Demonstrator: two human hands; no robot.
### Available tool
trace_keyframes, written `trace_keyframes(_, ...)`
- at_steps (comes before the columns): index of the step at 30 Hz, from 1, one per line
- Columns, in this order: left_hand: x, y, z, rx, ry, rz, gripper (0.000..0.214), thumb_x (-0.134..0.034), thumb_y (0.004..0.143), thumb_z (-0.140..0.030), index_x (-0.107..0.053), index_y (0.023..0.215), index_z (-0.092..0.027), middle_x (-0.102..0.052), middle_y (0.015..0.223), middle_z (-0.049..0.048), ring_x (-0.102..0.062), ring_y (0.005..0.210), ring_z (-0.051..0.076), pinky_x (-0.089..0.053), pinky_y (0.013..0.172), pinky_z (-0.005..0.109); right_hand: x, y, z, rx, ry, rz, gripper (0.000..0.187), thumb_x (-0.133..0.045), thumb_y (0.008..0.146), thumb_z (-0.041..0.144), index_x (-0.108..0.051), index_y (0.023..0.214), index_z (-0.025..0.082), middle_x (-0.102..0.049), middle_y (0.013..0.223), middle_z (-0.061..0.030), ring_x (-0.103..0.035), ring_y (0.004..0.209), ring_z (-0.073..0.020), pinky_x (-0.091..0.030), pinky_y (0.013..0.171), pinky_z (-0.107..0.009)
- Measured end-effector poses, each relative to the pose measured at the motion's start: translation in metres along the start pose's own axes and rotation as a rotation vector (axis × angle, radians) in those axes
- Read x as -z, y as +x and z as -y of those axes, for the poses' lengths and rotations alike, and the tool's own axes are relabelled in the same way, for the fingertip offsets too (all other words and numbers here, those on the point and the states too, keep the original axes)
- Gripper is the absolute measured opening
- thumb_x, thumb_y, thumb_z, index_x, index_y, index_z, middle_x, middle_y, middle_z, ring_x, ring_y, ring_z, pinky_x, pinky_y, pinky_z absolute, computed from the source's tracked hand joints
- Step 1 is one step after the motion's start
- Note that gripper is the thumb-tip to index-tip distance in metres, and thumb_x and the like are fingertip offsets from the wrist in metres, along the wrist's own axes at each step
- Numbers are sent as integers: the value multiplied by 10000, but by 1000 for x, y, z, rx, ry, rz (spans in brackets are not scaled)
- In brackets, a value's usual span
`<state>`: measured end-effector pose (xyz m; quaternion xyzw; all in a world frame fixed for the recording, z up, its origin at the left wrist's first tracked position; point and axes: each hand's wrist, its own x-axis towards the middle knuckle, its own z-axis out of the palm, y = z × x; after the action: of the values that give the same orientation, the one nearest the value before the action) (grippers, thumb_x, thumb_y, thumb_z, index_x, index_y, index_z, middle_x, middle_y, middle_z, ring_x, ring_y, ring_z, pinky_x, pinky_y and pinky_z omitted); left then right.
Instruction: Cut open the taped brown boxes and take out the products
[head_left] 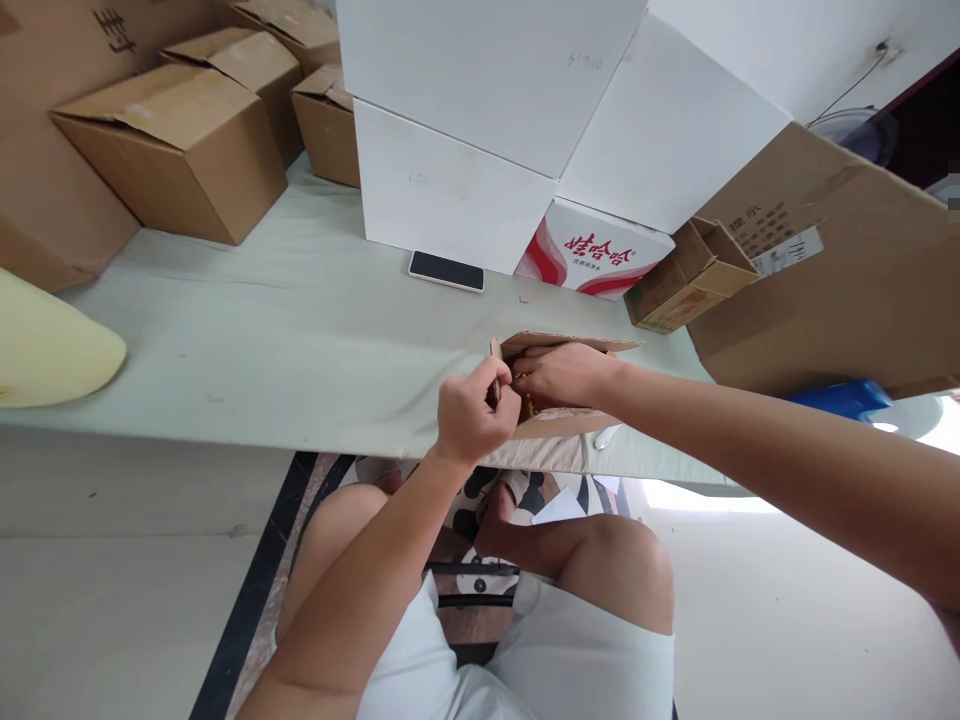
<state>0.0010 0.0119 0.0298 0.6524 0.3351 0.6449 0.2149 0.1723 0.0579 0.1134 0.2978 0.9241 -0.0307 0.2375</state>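
Note:
A small open cardboard box (570,345) lies at the near edge of the table (300,320). My left hand (472,410) is closed in a pinch on the box's left flap and holds it upright. My right hand (562,372) reaches into the box with its fingers curled round something small and yellowish that I cannot make out. Both hands touch the box and nearly meet at its left side.
A phone (446,270) lies flat before stacked white boxes (480,130). A red-and-white printed carton (592,262), a small open brown box (690,275) and a large cardboard sheet (825,270) stand right. Brown cartons (180,140) sit back left, a yellow foam piece (45,350) at the left edge.

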Motion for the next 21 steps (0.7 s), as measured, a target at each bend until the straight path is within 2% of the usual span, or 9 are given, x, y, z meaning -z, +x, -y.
trace_keyframes(4, 1, 3, 5, 93, -32, -38, 156, -518, 800, -80, -500, 787, -234, -319, 493, -117, -288, 378, 71, -247, 431, 215, 10, -2, -4, -35, -51, 74, 284, -531, 990, 94, -754, 1149, 170, -761, 1150, -126, -726, 1115, -246, -562, 889, -347)
trace_keyframes(7, 0, 5, 11, 127, -58, -90, 156, -513, 819, -90, -476, 790, -239, -304, 502, -120, -286, 389, 73, -241, 435, 213, 18, -10, -8, -22, -46, 92, 306, -479, 1008, 95, -733, 1161, 172, -746, 1193, -122, -714, 1144, -241, -557, 888, -345)
trace_keyframes(11, -2, 5, 16, 139, -56, -126, 158, -520, 819, -97, -463, 793, -242, -297, 506, -122, -296, 402, 75, -253, 449, 210, 24, -27, -14, 9, 12, 14, 346, -477, 995, 105, -707, 1237, 198, -722, 1243, -119, -688, 1172, -221, -549, 943, -352)
trace_keyframes(14, -3, 5, 16, 138, -51, -137, 156, -521, 813, -101, -461, 789, -243, -302, 502, -120, -310, 406, 77, -253, 452, 211, 27, -47, -17, -20, -1, -43, 382, -501, 966, 120, -689, 1284, 213, -695, 1296, -125, -681, 1156, -228, -552, 926, -353)
trace_keyframes(18, -2, 5, 17, 150, -38, -149, 148, -525, 799, -113, -457, 775, -241, -312, 497, -113, -313, 407, 80, -252, 454, 215, 26, -85, -20, -132, -95, -129, 416, -455, 963, 142, -694, 1286, 246, -679, 1358, -120, -677, 1109, -243, -552, 876, -368)
trace_keyframes(21, -1, 7, 18, 151, -29, -166, 147, -527, 786, -111, -460, 761, -239, -329, 505, -107, -318, 415, 80, -254, 452, 215, 12, -115, -22, -292, -120, -224, 412, -401, 966, 164, -728, 1196, 262, -716, 1276, -104, -687, 1041, -227, -526, 769, -334)
